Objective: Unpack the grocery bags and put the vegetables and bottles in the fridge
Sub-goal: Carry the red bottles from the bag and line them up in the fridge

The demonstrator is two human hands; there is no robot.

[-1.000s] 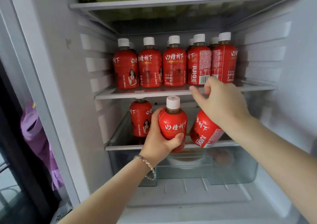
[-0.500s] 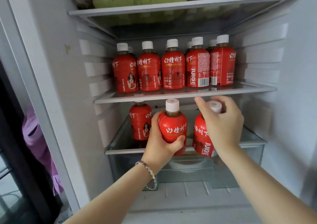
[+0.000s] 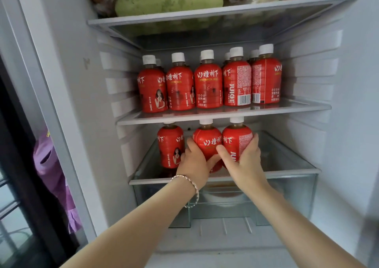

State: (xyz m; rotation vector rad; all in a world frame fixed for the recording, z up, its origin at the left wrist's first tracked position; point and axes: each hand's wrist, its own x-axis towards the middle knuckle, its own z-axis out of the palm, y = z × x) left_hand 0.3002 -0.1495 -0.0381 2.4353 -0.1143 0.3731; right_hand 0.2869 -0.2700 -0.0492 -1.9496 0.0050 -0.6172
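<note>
Red bottle (image 3: 207,141) in left hand (image 3: 193,166), second bottle (image 3: 235,139) in right hand (image 3: 247,162), arms outstretched.

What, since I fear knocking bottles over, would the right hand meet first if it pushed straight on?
The right hand grips the rightmost bottle on the lower shelf and points inward. Behind that bottle the shelf looks bare, so probably the back wall comes first; depth is unclear.
</note>
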